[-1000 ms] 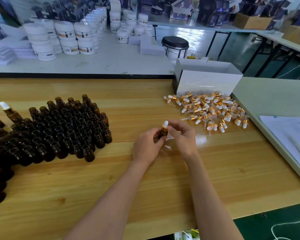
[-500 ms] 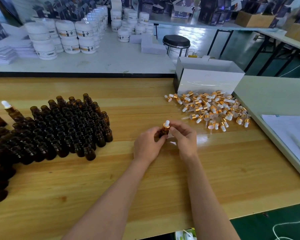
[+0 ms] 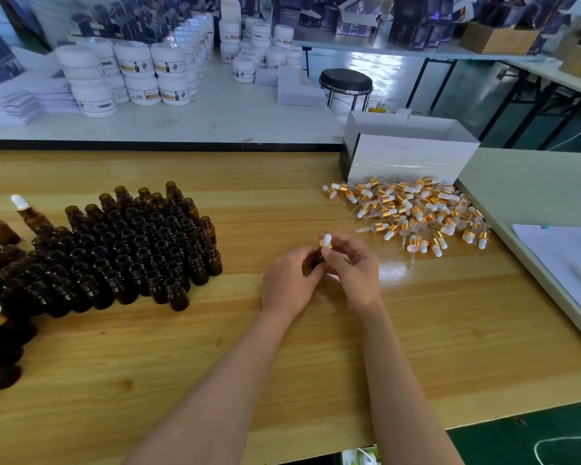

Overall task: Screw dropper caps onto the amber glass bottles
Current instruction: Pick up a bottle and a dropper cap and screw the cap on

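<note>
One amber bottle (image 3: 318, 260) sits in my curled left fingers (image 3: 303, 263); right fingers (image 3: 333, 256) pinch its dropper cap (image 3: 326, 241). Tilted, it may cross the thread.

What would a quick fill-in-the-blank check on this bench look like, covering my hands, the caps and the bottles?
1. The left hand grips a small amber ____ while the right hand pinches the dropper cap on top of it.
2. The loose caps lie heaped just in front of a white ____.
3. The open bottles stand on the ____ side of the hands.
Missing words: bottle; box; left.
</note>
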